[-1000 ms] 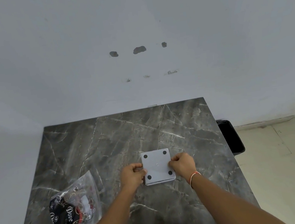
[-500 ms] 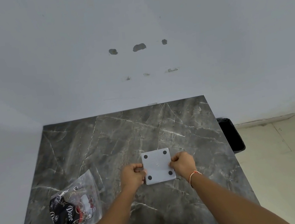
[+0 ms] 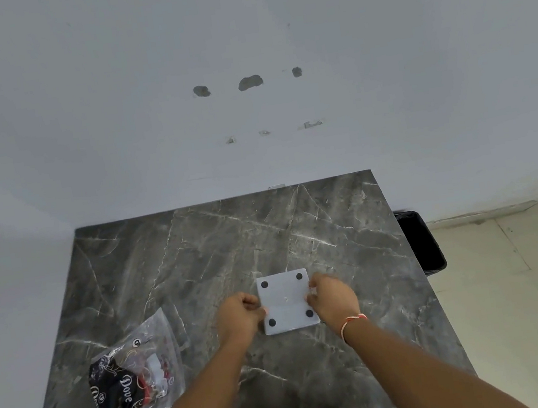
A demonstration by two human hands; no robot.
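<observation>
A flat white square device (image 3: pixel 286 300) with four black round feet facing up lies on the dark marble table (image 3: pixel 198 255). My left hand (image 3: pixel 240 315) pinches its left edge with curled fingers. My right hand (image 3: pixel 332 297), with an orange thread around the wrist, grips its right edge. The device's underside faces the camera; its other face is hidden.
A clear plastic pouch (image 3: pixel 137 371) with a black "Dove" printed item inside lies at the table's front left. A black bin (image 3: pixel 419 241) stands on the tiled floor by the table's right edge. A white wall rises directly behind the table.
Both hands keep hold of the white device in nearly the same spot. The right hand looks slightly blurred at the device's edge; the view has shifted a little.
</observation>
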